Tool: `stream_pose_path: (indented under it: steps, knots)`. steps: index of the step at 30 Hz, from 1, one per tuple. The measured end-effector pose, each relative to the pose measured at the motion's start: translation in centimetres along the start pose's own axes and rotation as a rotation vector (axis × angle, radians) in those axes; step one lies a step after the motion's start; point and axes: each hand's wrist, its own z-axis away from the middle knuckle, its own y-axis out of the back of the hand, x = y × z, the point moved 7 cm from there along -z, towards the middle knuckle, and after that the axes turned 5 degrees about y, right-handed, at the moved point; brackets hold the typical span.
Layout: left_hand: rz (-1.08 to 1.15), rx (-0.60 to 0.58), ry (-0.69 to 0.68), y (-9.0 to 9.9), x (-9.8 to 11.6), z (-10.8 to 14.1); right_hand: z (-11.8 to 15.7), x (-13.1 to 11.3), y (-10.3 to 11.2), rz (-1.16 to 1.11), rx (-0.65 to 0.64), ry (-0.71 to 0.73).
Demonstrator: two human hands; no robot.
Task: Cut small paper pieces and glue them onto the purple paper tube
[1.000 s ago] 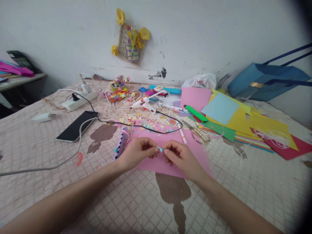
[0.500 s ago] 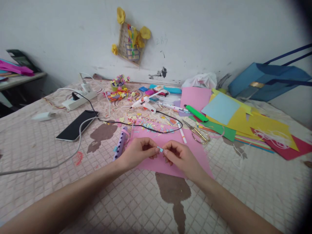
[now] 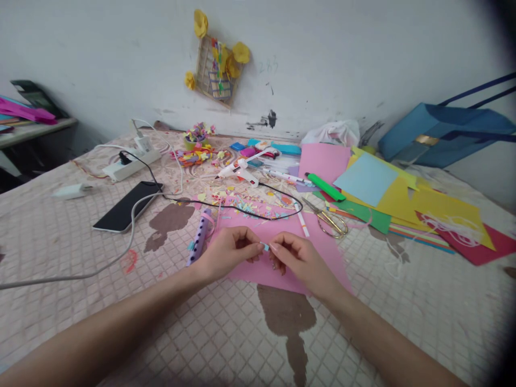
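Note:
A tiny light-blue paper piece (image 3: 266,246) is pinched between both hands, over a pink sheet (image 3: 258,277). My left hand (image 3: 235,248) grips its left side between thumb and forefinger. From the other side, my right hand (image 3: 296,258) pinches it, covering much of it with the fingertips. To the left of my left hand lies a purple strip with black dots (image 3: 199,236), a bit of light blue on its edge. Small coloured paper scraps (image 3: 245,206) are scattered along the sheet's far edge. Gold-handled scissors (image 3: 328,219) and a white marker (image 3: 301,221) lie to the right.
A white glue gun (image 3: 242,171) rests behind the scraps, its black cable looping forward. At left are a phone (image 3: 127,207) and a power strip (image 3: 131,166). Coloured paper sheets (image 3: 403,201), a green cutter (image 3: 325,187) and a blue bag (image 3: 439,137) occupy the right side.
The fingers of my right hand have closed slightly further over the light-blue paper piece, so less of it shows. Both hands stay in nearly the same place.

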Motion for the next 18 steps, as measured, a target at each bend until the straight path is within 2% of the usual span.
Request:
stream_pose_path:
  steps: [7, 14, 18]
  knots:
    - [-0.078, 0.002, -0.027, -0.08, -0.16, -0.02, -0.12, -0.28, 0.03, 0.049, 0.01, 0.013]
    - [-0.185, 0.015, -0.054, -0.21, 0.23, 0.24, 0.15, -0.7, 0.15, 0.193, 0.047, 0.071]
    - [-0.151, 0.012, -0.03, -0.08, 0.05, 0.16, 0.12, -0.33, -0.01, 0.11, 0.018, 0.032]
